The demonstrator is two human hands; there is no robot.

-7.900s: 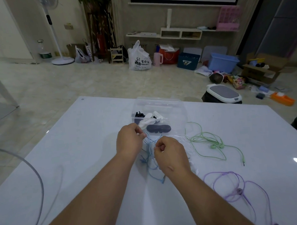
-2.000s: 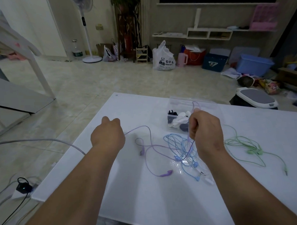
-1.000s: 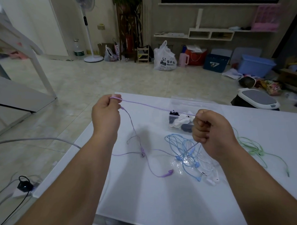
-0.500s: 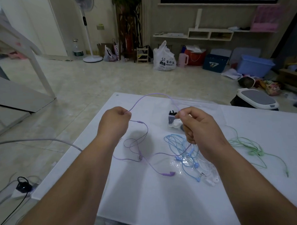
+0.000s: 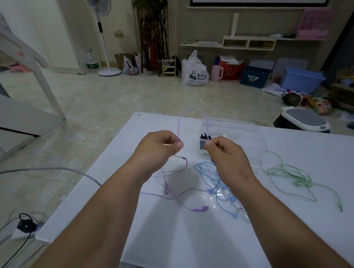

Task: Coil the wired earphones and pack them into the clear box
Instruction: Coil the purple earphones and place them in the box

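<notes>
"One view on file, the head camera. Hands?"

"Both closed in a pinch. Left hand point(image 5: 158, 148) and right hand point(image 5: 227, 158), at centre frame, each grip the purple earphones point(image 5: 179, 129). The cable arches between them and the rest trails on the table point(image 5: 196, 243) below."

"Handling?"

"Judged light, limp and thin, and likely to slip or snag on the blue earphones point(image 5: 213, 178) just beside it. Best held at the cable, with loops wound loosely and no pulling at the buds."

"Destination?"

"The clear box point(image 5: 242, 127) sits right of centre, behind the right hand, with dark and white items inside. The green earphones point(image 5: 290, 174) lie apart at right."

"Surface and room?"

"Glossy white tabletop, probably slick. Tiled floor, standing fan point(image 5: 102, 36) upper left, white bag point(image 5: 194, 71) upper centre."
</notes>
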